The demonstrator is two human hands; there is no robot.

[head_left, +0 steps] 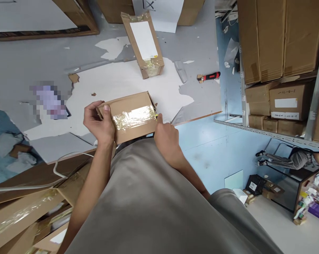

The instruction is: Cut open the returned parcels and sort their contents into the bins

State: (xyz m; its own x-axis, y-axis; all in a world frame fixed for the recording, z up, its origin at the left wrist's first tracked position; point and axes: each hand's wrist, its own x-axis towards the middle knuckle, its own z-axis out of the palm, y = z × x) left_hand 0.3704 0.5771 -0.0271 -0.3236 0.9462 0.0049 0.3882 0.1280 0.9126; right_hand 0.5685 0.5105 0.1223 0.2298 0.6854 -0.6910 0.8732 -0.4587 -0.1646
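A small cardboard box (133, 100) with shiny clear tape across its top is held close to my body at the table's front edge. My left hand (100, 121) grips its left end, thumb on top and fingers around the side. At the opposite end, my right hand (168, 139) is closed, index finger pointing at the box's taped edge. A bit of yellow shows by that fingertip; what this hand holds is mostly hidden. Beyond lies a second taped box (149, 65) with a white label.
A red and black utility knife (211, 76) lies near the table's right edge. A blurred-out phone-like object (49, 100) is at left. Open cartons (22, 215) stand below left. Shelves with large boxes (270, 38) rise at right, and a person (294, 158) is farther off.
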